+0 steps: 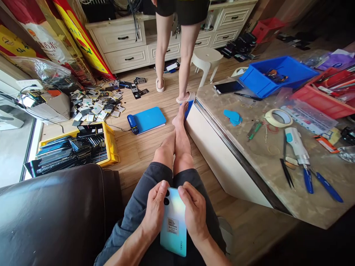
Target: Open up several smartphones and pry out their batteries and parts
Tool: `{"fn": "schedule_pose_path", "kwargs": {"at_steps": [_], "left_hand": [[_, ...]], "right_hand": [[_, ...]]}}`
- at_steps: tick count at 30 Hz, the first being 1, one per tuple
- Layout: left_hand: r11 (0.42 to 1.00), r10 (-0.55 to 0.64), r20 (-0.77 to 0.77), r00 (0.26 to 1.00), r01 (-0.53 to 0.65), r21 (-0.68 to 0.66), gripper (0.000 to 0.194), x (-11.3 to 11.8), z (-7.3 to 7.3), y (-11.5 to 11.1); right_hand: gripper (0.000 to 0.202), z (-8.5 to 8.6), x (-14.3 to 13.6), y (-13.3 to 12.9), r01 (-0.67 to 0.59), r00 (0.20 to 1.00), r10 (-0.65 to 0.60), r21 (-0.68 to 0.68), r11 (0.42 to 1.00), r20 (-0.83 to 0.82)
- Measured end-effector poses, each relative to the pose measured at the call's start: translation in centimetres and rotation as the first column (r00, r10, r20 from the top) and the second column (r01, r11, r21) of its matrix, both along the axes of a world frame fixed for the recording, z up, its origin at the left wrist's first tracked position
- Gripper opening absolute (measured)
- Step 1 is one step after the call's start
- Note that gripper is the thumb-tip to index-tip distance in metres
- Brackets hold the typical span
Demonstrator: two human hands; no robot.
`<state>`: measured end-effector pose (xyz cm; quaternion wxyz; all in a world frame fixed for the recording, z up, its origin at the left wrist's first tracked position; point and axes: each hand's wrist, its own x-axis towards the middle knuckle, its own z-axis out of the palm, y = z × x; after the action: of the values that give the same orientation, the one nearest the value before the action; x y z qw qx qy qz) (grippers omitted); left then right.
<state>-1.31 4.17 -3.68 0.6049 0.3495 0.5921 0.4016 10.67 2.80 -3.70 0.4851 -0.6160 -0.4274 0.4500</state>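
A light blue-green smartphone [174,210] lies over my lap with its back facing up. Two dark camera lenses are at its upper left, and a small printed label sits in the middle of the back. My left hand [154,205] is closed on the phone's left edge, thumb near the lenses. Gripping the upper right edge is my right hand [194,208], its thumb resting on the back. The fingers under the phone are hidden, and so is its screen side.
At right, a table [257,166] bears a blue bin [277,75], a masking tape roll [278,117], pliers and tweezers. A yellow crate [112,144] of phone parts stands left, near a blue pad [151,119]. Another person [185,48] stands ahead. A dark leather armrest [55,210] is beside me.
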Motion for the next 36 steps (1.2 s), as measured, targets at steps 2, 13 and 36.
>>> {"fn": "schedule_pose_path", "kwargs": {"at_steps": [2,13,36], "left_hand": [[0.999,-0.007,0.032,0.999,0.008,-0.036,0.056,0.1,-0.4,0.0],[0.867,-0.496,0.018,0.868,0.494,0.066,0.051,-0.5,0.2,-0.1],[0.701,-0.713,-0.104,0.694,0.697,-0.153,0.076,0.9,-1.5,0.1]], "right_hand": [[0.050,-0.7,0.1,0.1,-0.034,0.999,0.034,-0.028,0.999,-0.012],[0.063,-1.1,2.6,0.3,0.114,0.975,-0.162,-0.288,0.951,-0.152],[0.062,-1.0,4.9,4.4,-0.193,0.854,0.191,-0.046,0.980,0.484]]}}
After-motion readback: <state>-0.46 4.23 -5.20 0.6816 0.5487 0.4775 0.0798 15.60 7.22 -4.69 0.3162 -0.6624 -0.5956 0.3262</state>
